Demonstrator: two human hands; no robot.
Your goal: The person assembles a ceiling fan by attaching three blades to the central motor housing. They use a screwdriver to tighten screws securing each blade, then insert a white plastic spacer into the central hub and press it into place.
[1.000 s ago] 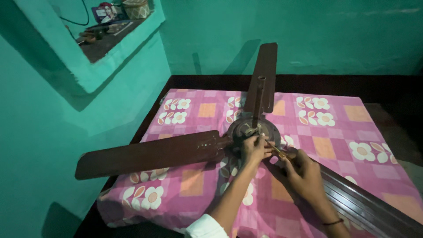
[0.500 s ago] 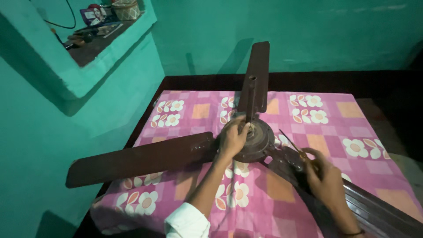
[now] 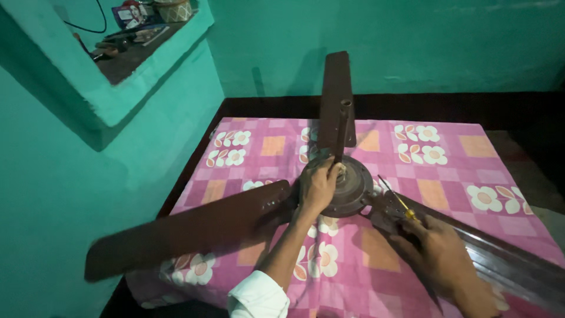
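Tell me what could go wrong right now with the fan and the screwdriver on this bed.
The left blade juts past the edge of the pink cloth and close to the green wall; if the fan turns under the left hand it may strike it. The screwdriver in the right hand has its tip angled toward the motor hub, near the left hand, and a slip could jab it.
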